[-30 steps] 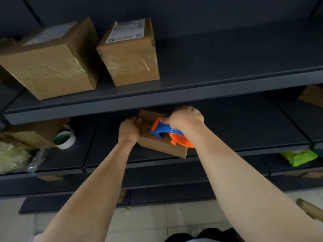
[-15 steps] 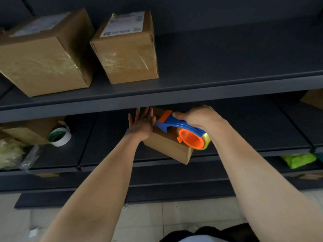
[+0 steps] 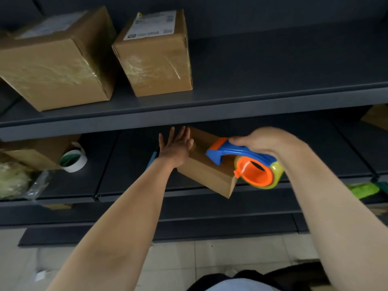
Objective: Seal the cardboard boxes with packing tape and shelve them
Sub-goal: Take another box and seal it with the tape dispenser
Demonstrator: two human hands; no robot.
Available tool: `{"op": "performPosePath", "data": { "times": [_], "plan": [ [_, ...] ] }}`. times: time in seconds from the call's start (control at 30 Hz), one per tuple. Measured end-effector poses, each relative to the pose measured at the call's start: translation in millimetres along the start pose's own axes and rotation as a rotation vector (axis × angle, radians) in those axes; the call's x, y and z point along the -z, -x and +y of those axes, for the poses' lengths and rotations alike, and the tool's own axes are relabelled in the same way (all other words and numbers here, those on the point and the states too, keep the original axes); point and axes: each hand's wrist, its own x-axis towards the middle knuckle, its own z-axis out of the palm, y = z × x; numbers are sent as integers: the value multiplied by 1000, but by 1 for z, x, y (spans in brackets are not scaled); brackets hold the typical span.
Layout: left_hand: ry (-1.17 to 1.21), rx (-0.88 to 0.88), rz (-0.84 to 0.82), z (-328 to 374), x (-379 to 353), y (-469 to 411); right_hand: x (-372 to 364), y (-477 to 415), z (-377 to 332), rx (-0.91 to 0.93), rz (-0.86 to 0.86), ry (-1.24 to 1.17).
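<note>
Shelving (image 3: 273, 59) over pale tiled floor (image 3: 210, 259)

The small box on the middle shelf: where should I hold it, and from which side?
Probably hold the small box by its two side faces, coming from the front: its near corner points at you, and the upper shelf hangs low over it.

Label (image 3: 150, 25) on shelved box (image 3: 156, 68): no legible text

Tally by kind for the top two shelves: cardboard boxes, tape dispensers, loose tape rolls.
Cardboard boxes: 5, two of them partly hidden
Tape dispenser: 1, gripped by the right hand
Loose tape roll: 1
Total: 7
</note>
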Motion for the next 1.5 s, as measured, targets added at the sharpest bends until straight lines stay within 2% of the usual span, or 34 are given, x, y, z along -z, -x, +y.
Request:
{"op": "performPosePath", "data": {
  "times": [0.13, 0.23, 0.33, 0.43, 0.57, 0.7, 0.87, 1.07, 1.2, 1.3, 1.37, 1.5],
  "plan": [
    [23, 6, 7, 0, 0, 0, 26, 16, 42, -154, 53, 107],
    [0, 5, 15, 3, 0, 0, 24, 21, 74, -241, 9, 145],
    [-20, 15, 18, 8, 1, 3, 8, 19, 88, -264, -66, 80],
    [-57, 65, 40, 15, 5, 6, -1, 14, 90, -258, -63, 32],
    [-203, 113, 200, 51, 5, 18, -12, 9, 87, -227, -69, -31],
    [43, 0, 46, 100, -19, 33, -18, 6, 88, -239, -73, -84],
    [7, 0, -109, 90, -14, 26, -15, 15, 104, -207, -82, -116],
    [-15, -13, -115, 89, -11, 23, -13, 32, 149, -219, -55, -27],
    [-20, -19, -24, 93, -12, 29, -45, 10, 123, -200, 36, 31],
    [-111, -10, 231, 100, -19, 44, -66, -5, 99, -209, 4, 32],
    [-129, -21, 335, 105, -25, 55, -72, -10, 91, -215, 0, 36],
    [-123, -31, 176, 106, -29, 59, -69, -13, 78, -212, 43, 81]
  ]
}}
